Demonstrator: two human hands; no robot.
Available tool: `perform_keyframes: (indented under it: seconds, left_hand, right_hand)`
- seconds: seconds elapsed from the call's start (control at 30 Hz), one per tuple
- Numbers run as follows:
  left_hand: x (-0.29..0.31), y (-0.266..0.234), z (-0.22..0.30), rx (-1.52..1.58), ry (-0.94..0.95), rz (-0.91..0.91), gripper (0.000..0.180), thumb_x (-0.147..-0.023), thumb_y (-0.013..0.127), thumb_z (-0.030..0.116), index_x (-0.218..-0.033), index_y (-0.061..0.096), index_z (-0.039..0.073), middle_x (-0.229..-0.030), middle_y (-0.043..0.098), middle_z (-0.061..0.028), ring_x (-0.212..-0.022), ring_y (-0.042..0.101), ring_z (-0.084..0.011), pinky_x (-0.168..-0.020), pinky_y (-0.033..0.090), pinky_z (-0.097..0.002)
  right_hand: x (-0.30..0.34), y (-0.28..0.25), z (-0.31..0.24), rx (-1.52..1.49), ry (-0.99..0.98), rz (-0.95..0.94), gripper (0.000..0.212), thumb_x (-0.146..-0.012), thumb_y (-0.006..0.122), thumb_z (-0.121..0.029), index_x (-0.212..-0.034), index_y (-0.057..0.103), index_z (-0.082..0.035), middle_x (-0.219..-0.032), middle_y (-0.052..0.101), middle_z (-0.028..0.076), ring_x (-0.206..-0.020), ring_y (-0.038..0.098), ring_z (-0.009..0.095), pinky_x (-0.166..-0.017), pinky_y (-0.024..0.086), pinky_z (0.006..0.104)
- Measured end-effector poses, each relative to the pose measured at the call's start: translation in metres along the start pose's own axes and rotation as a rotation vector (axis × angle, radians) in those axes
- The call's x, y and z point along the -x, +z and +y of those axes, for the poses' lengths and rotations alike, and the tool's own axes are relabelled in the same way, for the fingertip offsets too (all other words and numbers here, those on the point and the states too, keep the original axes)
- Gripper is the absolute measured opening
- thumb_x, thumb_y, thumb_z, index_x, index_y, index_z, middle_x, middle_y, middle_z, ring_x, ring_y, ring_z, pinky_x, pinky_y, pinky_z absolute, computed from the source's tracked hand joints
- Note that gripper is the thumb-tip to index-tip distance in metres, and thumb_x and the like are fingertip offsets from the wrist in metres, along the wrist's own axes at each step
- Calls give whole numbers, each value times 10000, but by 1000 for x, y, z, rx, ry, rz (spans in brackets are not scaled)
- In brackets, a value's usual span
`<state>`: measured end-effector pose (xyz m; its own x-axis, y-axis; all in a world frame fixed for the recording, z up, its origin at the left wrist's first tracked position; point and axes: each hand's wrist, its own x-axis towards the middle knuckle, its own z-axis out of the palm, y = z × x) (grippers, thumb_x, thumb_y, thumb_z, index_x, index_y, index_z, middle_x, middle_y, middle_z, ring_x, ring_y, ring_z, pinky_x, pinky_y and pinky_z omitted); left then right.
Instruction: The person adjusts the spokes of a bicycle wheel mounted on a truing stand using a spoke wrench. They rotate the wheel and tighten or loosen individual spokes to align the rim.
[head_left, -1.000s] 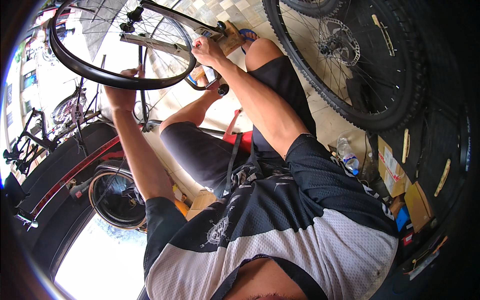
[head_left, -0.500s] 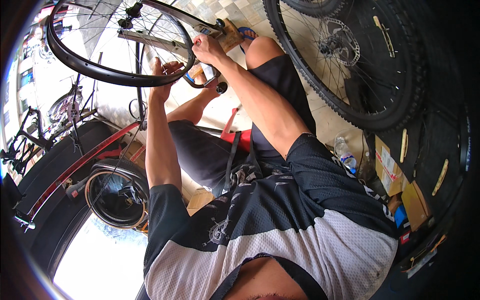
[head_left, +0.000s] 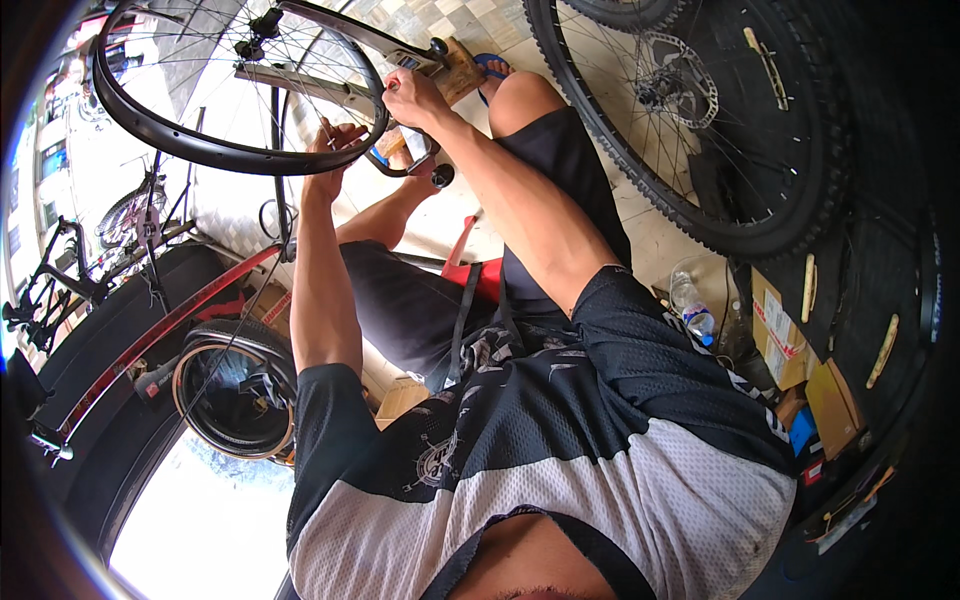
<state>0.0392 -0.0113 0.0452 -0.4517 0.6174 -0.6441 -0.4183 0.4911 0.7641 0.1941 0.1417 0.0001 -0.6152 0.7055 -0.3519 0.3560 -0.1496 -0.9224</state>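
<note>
A bare bicycle wheel with a black rim [head_left: 215, 150] and thin spokes stands at the upper left, held in a metal truing stand [head_left: 345, 92]. My left hand [head_left: 335, 150] reaches up behind the near part of the rim, its fingers bent in among the spokes and drawn together at one spoke. Against the rim's right side my right hand [head_left: 412, 98] is closed, with its thumb and bent fingers pressed together. Whatever it may hold there is too small or hidden to make out. A black round knob [head_left: 442, 176] of the stand sits just below my right hand.
A knobby-tyred wheel with a disc rotor [head_left: 685, 85] stands at the upper right. Bicycle frames and a red tube [head_left: 165, 325] are at the left, above a tan-walled tyre [head_left: 235, 385]. A plastic bottle [head_left: 690, 308] and cardboard boxes [head_left: 780, 335] lie at the right.
My left hand's fingers, spread apart before, have bent and come together at the spokes. My right hand stays at the rim, and the wheel has barely moved.
</note>
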Motion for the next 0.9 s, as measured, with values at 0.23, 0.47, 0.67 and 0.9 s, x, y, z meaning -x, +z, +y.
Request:
perform_keyframes:
  seconds: [0.23, 0.47, 0.67, 0.9]
  left_hand:
    - [37, -3, 41, -149, 74, -60, 670, -1016, 354, 599, -980, 683, 16, -1095, 699, -198, -1067, 640, -260, -990, 448, -387]
    - [78, -30, 134, -153, 290, -160, 781, -1049, 227, 572, -960, 643, -83, -948, 689, -214, -904, 652, -284, -950, 477, -395]
    - [82, -54, 212, 52, 515, -97, 496, -1036, 406, 482, -1190, 582, 45, -1038, 696, -203, -988, 676, -320, -1018, 455, -544]
    - [82, -57, 215, 37, 510, -109, 594, -1020, 376, 558, -1171, 611, 34, -1004, 712, -191, -983, 686, -329, -1041, 421, -600]
  right_hand:
    - [-1, 3, 1, -24, 2, 46, 327, -828, 573, -245, -1060, 667, -34, -1015, 707, 198, -960, 677, 363, -855, 531, 405]
    - [1, 2, 0, 1, -32, -14, 327, -847, 528, -223, -1072, 665, -29, -1064, 692, 234, -996, 669, 376, -883, 528, 421]
    - [-1, 2, 0, 1, -23, -14, 334, -851, 541, -235, -1083, 663, -29, -1060, 695, 229, -975, 678, 370, -865, 536, 416]
    - [0, 0, -1, -11, -13, -35, 332, -851, 551, -246, -1072, 671, -30, -1048, 698, 230, -967, 682, 364, -864, 538, 408]
